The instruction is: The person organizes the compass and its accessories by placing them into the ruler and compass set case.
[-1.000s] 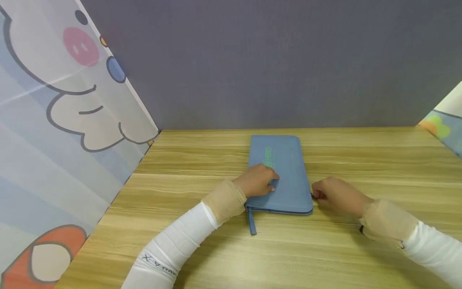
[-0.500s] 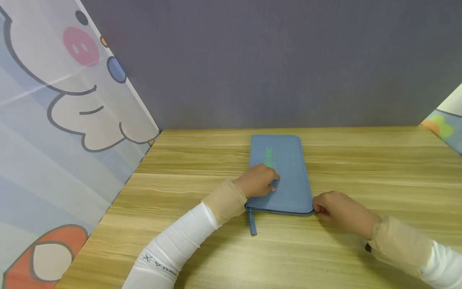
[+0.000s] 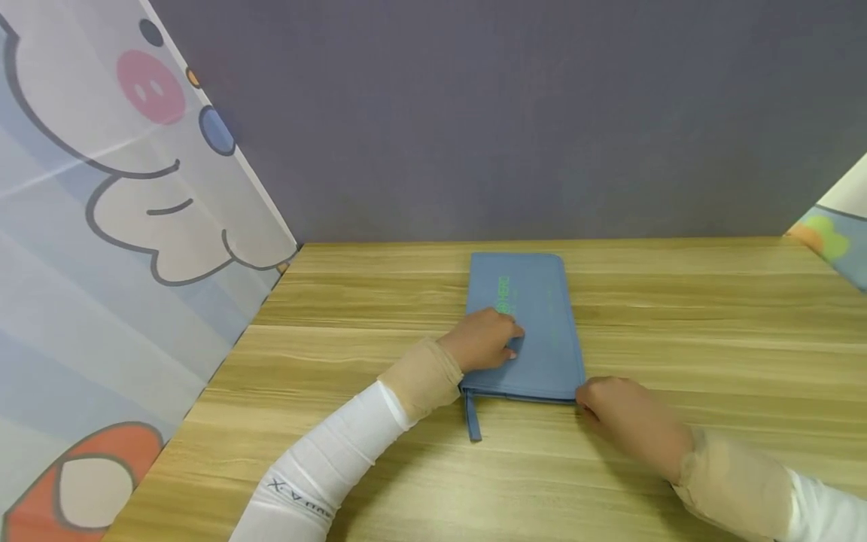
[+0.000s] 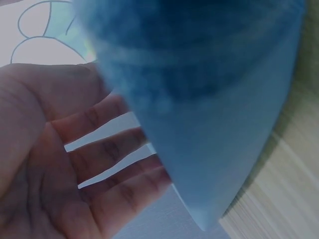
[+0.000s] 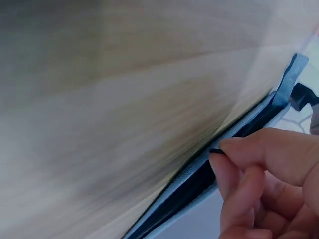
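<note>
A blue zippered pouch [image 3: 547, 331] with green lettering lies flat on the wooden table in the head view. Resting on its left part is my left hand [image 3: 481, 340]; in the left wrist view the fingers [image 4: 104, 154] look fairly straight against the blue cover [image 4: 209, 144]. At the pouch's near right corner, my right hand [image 3: 630, 418] pinches a small dark zipper pull [image 5: 217, 151] between thumb and index finger. The right wrist view shows the dark zipper band along the pouch's edge [image 5: 184, 184]. A blue strap tab [image 3: 472, 418] sticks out at the near left corner.
The wood-grain table [image 3: 352, 316] surrounds the pouch. A grey panel [image 3: 515, 120] rises behind it, and a cartoon-printed sheet [image 3: 81, 316] hangs at the left. More printed sheet [image 3: 836, 233] shows at the right.
My right hand has moved down the pouch's right edge toward me, then slightly left round the near right corner. The left hand and the pouch have stayed in place.
</note>
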A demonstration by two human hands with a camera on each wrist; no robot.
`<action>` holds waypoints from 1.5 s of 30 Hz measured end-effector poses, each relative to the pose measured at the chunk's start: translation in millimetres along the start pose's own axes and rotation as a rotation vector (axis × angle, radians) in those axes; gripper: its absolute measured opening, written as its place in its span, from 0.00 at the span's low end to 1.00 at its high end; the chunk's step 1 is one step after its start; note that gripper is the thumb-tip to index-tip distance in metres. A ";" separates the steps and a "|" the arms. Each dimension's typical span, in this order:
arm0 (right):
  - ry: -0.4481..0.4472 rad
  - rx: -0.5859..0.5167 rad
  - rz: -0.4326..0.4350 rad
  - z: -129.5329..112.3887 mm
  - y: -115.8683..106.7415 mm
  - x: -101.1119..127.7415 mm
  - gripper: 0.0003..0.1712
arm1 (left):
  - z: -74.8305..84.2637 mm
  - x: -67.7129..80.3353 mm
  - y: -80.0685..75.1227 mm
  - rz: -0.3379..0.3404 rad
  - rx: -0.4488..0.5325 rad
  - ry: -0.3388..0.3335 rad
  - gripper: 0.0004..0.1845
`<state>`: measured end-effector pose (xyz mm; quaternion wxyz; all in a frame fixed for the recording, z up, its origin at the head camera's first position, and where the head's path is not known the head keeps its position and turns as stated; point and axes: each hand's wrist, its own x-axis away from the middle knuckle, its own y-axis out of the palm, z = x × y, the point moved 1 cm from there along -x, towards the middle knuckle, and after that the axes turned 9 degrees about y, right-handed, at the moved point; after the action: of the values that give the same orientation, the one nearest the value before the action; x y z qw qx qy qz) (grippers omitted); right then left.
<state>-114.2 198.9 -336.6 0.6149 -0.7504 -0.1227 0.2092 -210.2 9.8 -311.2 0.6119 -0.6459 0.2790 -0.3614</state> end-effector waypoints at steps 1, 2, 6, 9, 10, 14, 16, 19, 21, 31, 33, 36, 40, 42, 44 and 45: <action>-0.002 0.015 0.008 -2.3 0.4 -0.3 0.20 | -0.5 0.2 0.3 0.000 -0.001 -0.001 0.22; -0.005 0.028 0.019 -4.0 1.1 -0.8 0.19 | -1.1 0.5 0.6 0.001 -0.002 -0.001 0.22; -0.018 0.063 0.057 -8.7 3.3 -2.8 0.17 | -2.7 1.0 0.1 0.008 -0.002 0.002 0.22; -0.003 0.100 0.059 -12.4 5.0 -3.8 0.16 | -3.2 1.0 0.2 0.012 -0.003 0.005 0.22; 0.000 0.122 0.057 -14.2 5.7 -4.0 0.16 | -3.3 0.9 0.5 0.013 -0.006 0.006 0.22; -0.019 0.211 0.076 -24.3 9.0 -6.4 0.14 | -3.4 1.2 1.5 0.016 -0.022 0.005 0.21; -0.050 0.237 0.093 -29.4 10.4 -8.8 0.13 | -3.2 1.3 1.4 0.017 -0.027 0.006 0.21; -0.092 0.256 0.121 -35.9 11.7 -12.6 0.14 | -2.8 1.1 0.1 0.019 -0.029 0.013 0.20; -0.107 0.254 0.131 -39.8 12.5 -15.1 0.14 | -2.6 1.1 -0.9 0.022 -0.032 0.019 0.19; -0.198 0.216 0.171 -65.7 20.4 -33.6 0.15 | -2.3 0.5 -3.2 0.027 -0.023 0.038 0.17; -0.202 0.243 0.199 -71.4 22.6 -37.6 0.15 | -2.3 0.3 -3.7 0.032 -0.016 0.039 0.16; -0.202 0.278 0.219 -80.6 25.4 -43.1 0.15 | -2.6 0.1 -4.0 0.035 -0.009 0.042 0.15; -0.204 0.307 0.231 -93.9 28.6 -50.7 0.16 | -3.3 0.6 -3.0 0.038 0.003 0.049 0.15; -0.212 0.340 0.262 -100.3 30.6 -54.0 0.17 | -3.6 0.9 -2.0 0.040 0.007 0.051 0.16; -0.223 0.386 0.298 -105.6 32.7 -56.5 0.18 | -3.5 1.2 -1.3 0.042 0.013 0.050 0.16; -0.226 0.410 0.315 -107.8 33.7 -57.6 0.18 | -3.3 1.4 -1.1 0.041 0.015 0.048 0.17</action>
<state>-117.3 72.4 -343.2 0.6962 -0.5919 -0.0273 0.4052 -212.1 6.8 -310.0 0.6172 -0.6265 0.3040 -0.3662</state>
